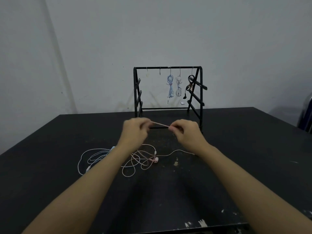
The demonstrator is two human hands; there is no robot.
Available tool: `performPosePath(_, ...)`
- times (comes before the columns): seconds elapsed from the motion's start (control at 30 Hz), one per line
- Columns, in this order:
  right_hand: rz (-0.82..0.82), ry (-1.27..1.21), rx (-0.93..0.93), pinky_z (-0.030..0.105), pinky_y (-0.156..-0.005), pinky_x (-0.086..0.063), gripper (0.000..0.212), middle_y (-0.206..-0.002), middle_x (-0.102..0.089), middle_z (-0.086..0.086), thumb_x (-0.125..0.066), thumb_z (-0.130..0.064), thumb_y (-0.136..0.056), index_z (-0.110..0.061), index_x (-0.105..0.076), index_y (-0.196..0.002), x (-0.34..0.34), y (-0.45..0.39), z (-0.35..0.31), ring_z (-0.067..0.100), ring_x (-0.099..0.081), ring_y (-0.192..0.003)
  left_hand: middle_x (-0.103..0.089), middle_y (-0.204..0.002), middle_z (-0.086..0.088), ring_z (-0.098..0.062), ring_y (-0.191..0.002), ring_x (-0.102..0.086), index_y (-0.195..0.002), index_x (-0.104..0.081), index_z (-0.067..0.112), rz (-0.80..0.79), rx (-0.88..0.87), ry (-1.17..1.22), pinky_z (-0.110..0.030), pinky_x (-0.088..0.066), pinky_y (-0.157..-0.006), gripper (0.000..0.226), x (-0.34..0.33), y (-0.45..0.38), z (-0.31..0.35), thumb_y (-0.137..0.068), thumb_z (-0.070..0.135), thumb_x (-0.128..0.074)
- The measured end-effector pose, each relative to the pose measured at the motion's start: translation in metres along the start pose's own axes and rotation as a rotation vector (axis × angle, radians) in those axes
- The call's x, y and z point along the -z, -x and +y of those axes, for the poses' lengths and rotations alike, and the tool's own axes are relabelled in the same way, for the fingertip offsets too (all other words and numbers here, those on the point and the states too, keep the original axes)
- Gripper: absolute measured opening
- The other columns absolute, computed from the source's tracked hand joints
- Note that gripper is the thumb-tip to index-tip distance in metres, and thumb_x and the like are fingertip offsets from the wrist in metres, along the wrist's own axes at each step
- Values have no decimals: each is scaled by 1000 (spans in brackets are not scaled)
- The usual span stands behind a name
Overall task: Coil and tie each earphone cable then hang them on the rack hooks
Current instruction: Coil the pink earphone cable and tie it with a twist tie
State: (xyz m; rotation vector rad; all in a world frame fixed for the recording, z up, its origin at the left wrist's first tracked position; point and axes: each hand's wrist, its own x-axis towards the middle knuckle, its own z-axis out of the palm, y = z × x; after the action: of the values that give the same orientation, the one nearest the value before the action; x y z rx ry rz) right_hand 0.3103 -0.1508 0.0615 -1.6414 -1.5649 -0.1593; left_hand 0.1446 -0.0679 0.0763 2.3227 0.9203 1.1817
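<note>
Both forearms reaching up from bottom of frame, left hand (135,130) and right hand (185,130) pinching a short pink cable (159,124) stretch taut at centre, fingers curled. Remaining pink earphone cable (143,159) loose on table (236,149) below, beside pale blue one (94,156). Likely light, limp, tangle-prone; best gathered loop by loop near earbuds.

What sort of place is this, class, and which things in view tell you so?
Probably a plain workroom or test bench, not a home: a scuffed black table against a bare grey wall, holding only a black rack with hung earphones.
</note>
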Motion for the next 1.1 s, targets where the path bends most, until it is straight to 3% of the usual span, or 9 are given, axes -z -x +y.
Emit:
performPosePath(0.07, -53, -56, -74, 29, -67, -49, 18, -79, -68, 9, -58, -19, -91, -6, -70, -94, 8, 2, 2, 19, -58, -68, -65, -75, -1, -13, -66, -62, -100, -71, 7, 125, 92, 45, -21, -52, -67, 19, 10, -4, -6, -92, 10, -54)
performPosePath(0.23, -285, -695, -513, 21, -43, -18, 32, -52, -31, -4, -54, -31, -92, -13, -53, -66, 17, 0, -3, 8, -24, -43, -63, -76, 5, -5, -62, -55, -97, -67, 15, 36, 200, 120, -10, -42, -50, 17, 4, 1, -1, -95, 16, -50)
performPosePath(0.33, -402, -972, -572, 19, -40, -11, 32, -47, -22, -7, -47, -27, -95, -12, -50, -67, 18, 1, -6, 6, -16, -40, -62, -76, 5, -5, -63, -50, -93, -67, 17, 41, 259, 213, -5, -38, -47, 19, -3, 3, 1, -96, 17, -48)
performPosePath(0.5, -198, -1380, -606, 16, -34, -16, 32, -43, -27, -10, -42, -30, -97, -13, -50, -71, 22, -10, -9, 2, -22, -34, -66, -80, 0, -3, -45, -41, -91, -65, 20, -279, 234, 349, -14, -33, -44, 21, -19, 15, 4, -97, 16, -45)
performPosePath(0.57, -109, -1408, -621, 14, -34, -20, 31, -47, -31, -9, -42, -29, -98, -11, -53, -75, 23, -15, -9, 2, -26, -36, -67, -81, -2, 1, -36, -35, -94, -64, 18, -370, 195, 432, -12, -28, -40, 21, -27, 23, 8, -98, 14, -43)
performPosePath(0.67, -15, -1279, -640, 15, -38, -27, 29, -65, -39, -3, -44, -28, -97, -9, -62, -84, 23, -15, -7, 4, -32, -47, -69, -84, -1, 1, -33, -32, -92, -62, 21, -344, 168, 521, -12, -26, -38, 23, -35, 28, 15, -98, 14, -41)
performPosePath(0.8, 51, -1189, -655, 19, -50, -36, 29, -87, -45, 1, -45, -32, -97, -14, -68, -90, 19, -13, -2, 10, -36, -66, -67, -81, 7, 5, -42, -44, -91, -63, 25, -335, 122, 460, -14, -32, -49, 23, -44, 31, 22, -98, 18, -43)
performPosePath(0.9, 73, -1218, -668, 24, -58, -40, 29, -97, -51, 3, -44, -32, -97, -15, -67, -90, 17, -11, -2, 12, -40, -72, -55, -62, 17, 4, -44, -42, -89, -63, 25, -344, 97, 422, -12, -30, -49, 23, -50, 34, 27, -98, 20, -43)
performPosePath(1.1, 22, -1264, -653, 28, -73, -45, 29, -119, -61, 6, -37, -33, -100, -15, -61, -99, 19, -11, -7, 15, -53, -91, -59, -70, 6, 2, -40, -40, -87, -59, 18, -445, 124, 581, -11, -30, -43, 24, -57, 38, 40, -99, 17, -38)
